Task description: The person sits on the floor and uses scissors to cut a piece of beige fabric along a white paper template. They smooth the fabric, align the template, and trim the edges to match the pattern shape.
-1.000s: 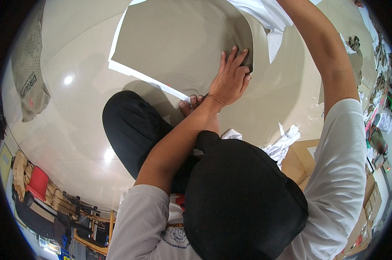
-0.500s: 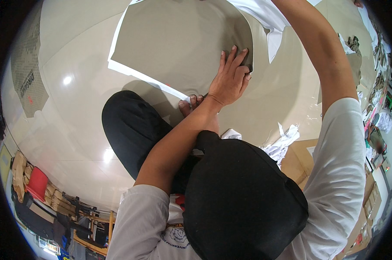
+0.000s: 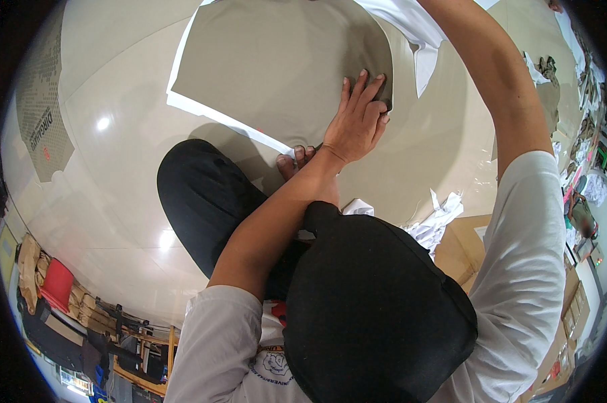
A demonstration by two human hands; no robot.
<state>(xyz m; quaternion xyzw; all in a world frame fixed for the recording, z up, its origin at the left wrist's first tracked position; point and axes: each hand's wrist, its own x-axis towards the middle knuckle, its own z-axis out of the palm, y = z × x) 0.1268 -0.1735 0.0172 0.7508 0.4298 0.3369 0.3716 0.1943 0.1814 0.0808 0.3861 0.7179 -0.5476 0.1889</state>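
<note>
Fabric panel (image 3: pixel 270 67) probably behaves best under even pressure; left hand (image 3: pixel 356 121) spread flat on it, right hand off-frame, can't tell.

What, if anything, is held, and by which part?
The left hand rests on the flat tan cloth near its curved edge; any pinch cannot be told. The right hand is unseen.
</note>
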